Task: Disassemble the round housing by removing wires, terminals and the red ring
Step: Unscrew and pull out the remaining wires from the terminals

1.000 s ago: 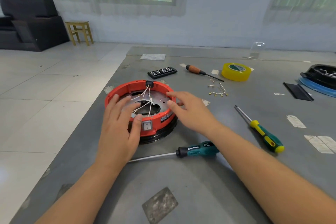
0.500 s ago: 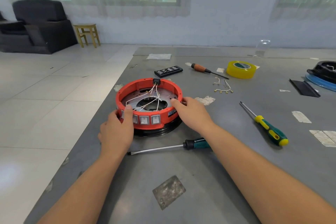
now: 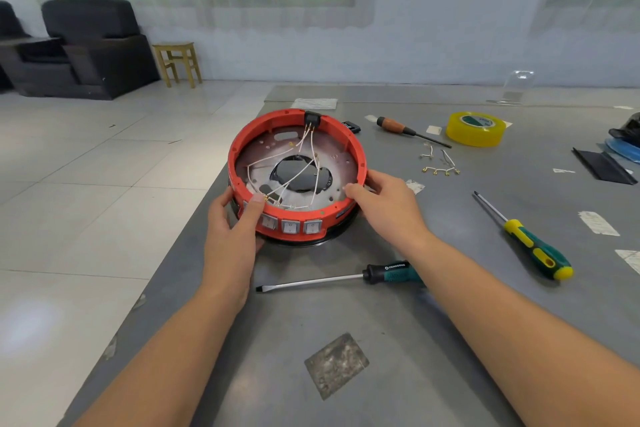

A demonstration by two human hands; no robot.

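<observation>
From the head view we see the round housing (image 3: 297, 180) near the bench's (image 3: 381, 340) left edge, tilted, its far side raised. Our left hand (image 3: 231, 232) grips the red ring (image 3: 356, 152) at its near left, thumb over the rim; our right hand (image 3: 388, 206) holds the ring's right side, fingers curled on it. White wires (image 3: 294, 177) cross the metal plate inside. A flat screwdriver (image 3: 339, 279) lies just nearer us; loose terminals (image 3: 438, 166) lie toward the far right.
</observation>
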